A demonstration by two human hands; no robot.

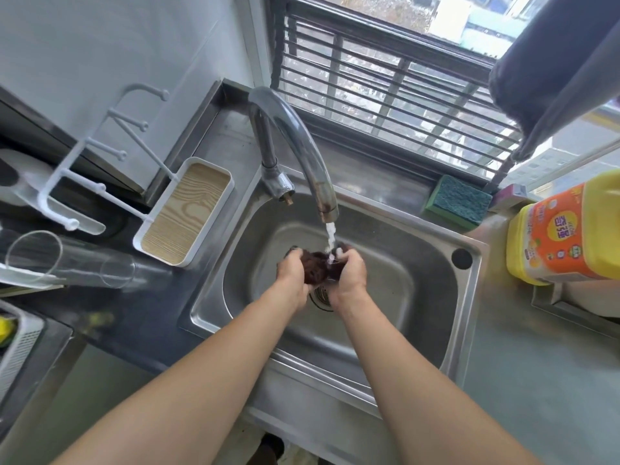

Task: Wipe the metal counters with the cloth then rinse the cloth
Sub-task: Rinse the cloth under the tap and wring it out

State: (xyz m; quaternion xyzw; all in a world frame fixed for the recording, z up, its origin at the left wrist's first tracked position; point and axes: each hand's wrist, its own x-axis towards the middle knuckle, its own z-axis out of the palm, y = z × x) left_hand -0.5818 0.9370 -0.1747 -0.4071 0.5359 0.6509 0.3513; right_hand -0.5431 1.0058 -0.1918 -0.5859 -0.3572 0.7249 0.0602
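Over the sink basin (419, 307), both hands hold the dark brown cloth (317, 268) bunched up betw. them, right under the faucet spout (327, 209). Water stream (331, 238) lands on the cloth's right end, just beside the right hand (349, 275). Left hand (292, 271) clamps the other end; fingers of both are curled tight round the wad, none spread.

Cloth's long axis runs roughly left-right, hand to hand, so it's squeezed from both ends w/ the middle exposed on top. Neither hand is clearly nearer; it's shared. Stream hits off-centre, so my guess is the next move needs a small shift right, or a roll of the wad, to get the dry side wet.

Stage: looks like the rinse part, wiping prob. done, though I can't confirm that from here.

Room: basin is open below and around the hands, drain strainer (322, 293) directly under the wrists. Spout sits close above, so lift is limited. Sponge (458, 199) and yellow detergent jug (567, 239) sit on the rim/counter to the right, well apart.
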